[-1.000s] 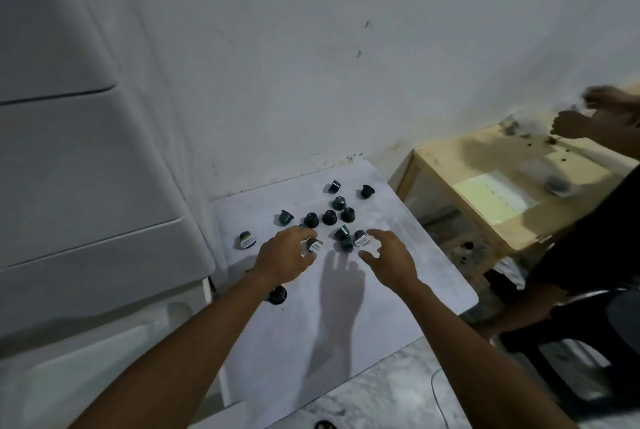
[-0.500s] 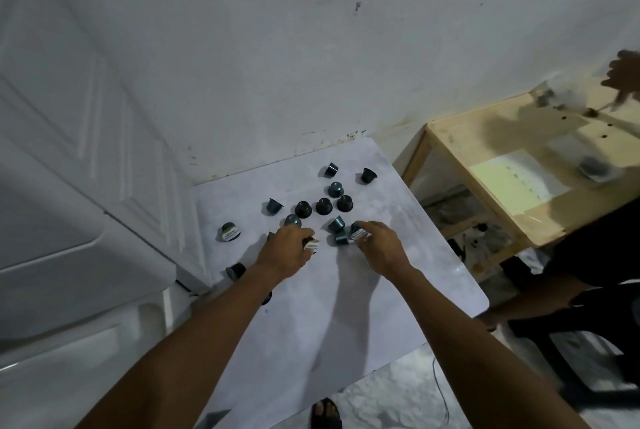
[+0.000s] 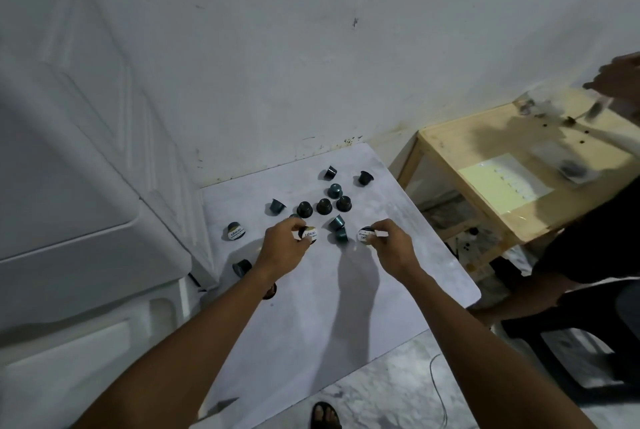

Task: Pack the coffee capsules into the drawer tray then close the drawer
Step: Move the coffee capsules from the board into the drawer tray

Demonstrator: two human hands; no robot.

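Observation:
Several dark coffee capsules (image 3: 324,206) lie scattered on a white table (image 3: 346,307) against the wall. My left hand (image 3: 282,246) pinches one capsule (image 3: 309,234) with its white lid facing up. My right hand (image 3: 391,246) pinches another white-lidded capsule (image 3: 364,235). Two teal capsules (image 3: 338,228) lie between my hands. One capsule (image 3: 236,231) lies apart at the left, and another capsule (image 3: 241,267) sits near the table's left edge. No drawer tray is plainly visible.
A white panelled cabinet (image 3: 86,186) stands left of the table. A wooden side table (image 3: 512,179) stands at the right, where another person's hand (image 3: 616,77) works. That person's legs and a dark chair (image 3: 588,324) fill the right. A sandalled foot (image 3: 323,414) shows below.
Both hands closed on capsules: the left picked up one showing its white lid, the right turned and lifted another. The camera view tilted slightly.

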